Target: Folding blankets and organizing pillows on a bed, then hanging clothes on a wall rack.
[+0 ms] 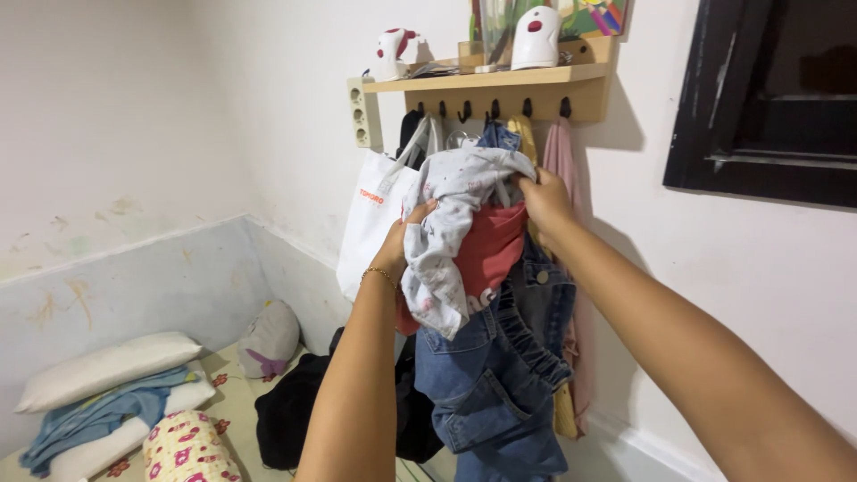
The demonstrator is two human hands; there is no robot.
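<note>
Both forearms are reaching up and away from the camera toward the wall. The left hand (pixel 397 245), a thin bracelet at its wrist, is closing its grip on the lower fold of a pale patterned garment (pixel 451 223), fingers pinching the cloth from the left. The right hand (pixel 544 201) is gripping the same garment's upper right edge, fingers curled tight into the fabric (the fingertips themselves are hidden in the folds). The garment is hanging bunched in front of a red garment (pixel 491 250), with denim overalls (pixel 491 375) dangling below it. Just left, a white tote bag (pixel 375 223) is hanging, touching the bundle. Behind, all of it is crowding the black hooks under a wooden shelf (pixel 500 80). Open room is lying to the lower left, over the bed (pixel 228 406) with its pillows (pixel 103 366).
</note>
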